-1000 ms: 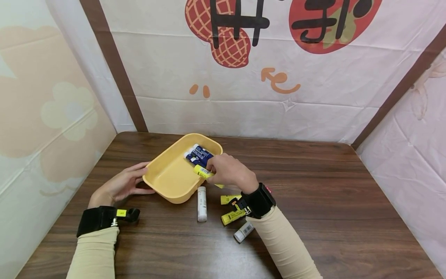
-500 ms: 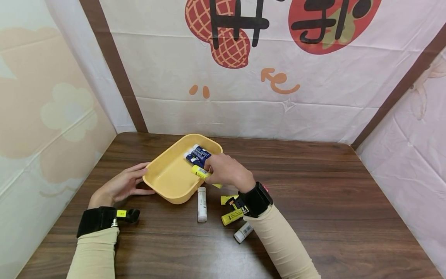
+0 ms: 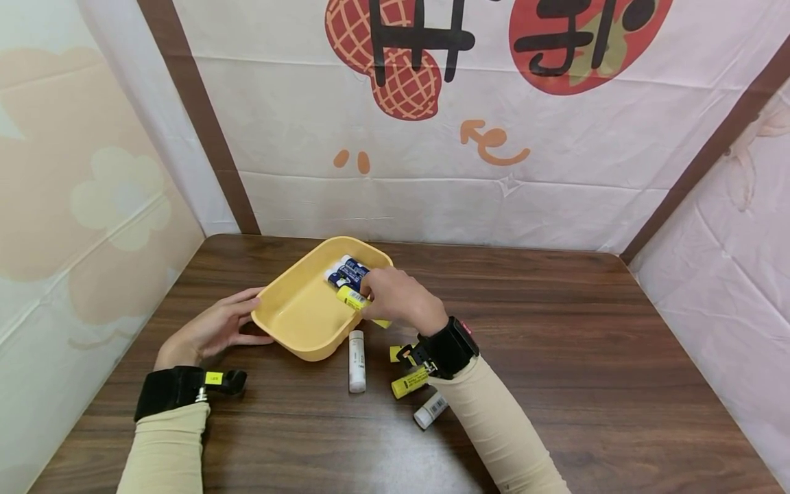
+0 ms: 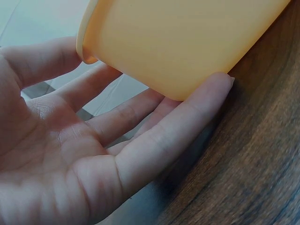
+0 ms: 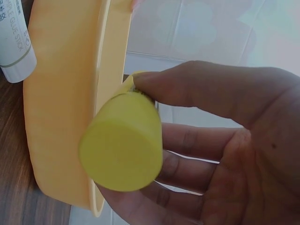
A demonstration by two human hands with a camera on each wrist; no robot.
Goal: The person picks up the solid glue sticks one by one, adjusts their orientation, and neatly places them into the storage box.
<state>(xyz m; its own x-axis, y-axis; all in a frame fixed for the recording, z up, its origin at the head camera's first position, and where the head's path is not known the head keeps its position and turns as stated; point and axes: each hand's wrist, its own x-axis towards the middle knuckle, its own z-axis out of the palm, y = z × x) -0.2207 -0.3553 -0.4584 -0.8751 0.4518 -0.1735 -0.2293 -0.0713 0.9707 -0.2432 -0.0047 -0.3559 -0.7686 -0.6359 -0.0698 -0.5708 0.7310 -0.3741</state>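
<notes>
Yellow glue stick (image 3: pixel 354 298): pinched in right hand (image 3: pixel 395 296) over yellow tray (image 3: pixel 296 315), long axis slanting toward tray's middle; left hand (image 3: pixel 210 329) flat against tray's side.

Over the last second the right hand (image 3: pixel 395 296) has carried the yellow glue stick (image 3: pixel 353 298) it grips a little further left and away from the person, deeper over the yellow tray (image 3: pixel 290 312). The stick's labelled end now lies just beside the blue glue sticks (image 3: pixel 347 272) in the tray's far corner. The right wrist has followed, covering more of the yellow stick on the table behind it.
</notes>
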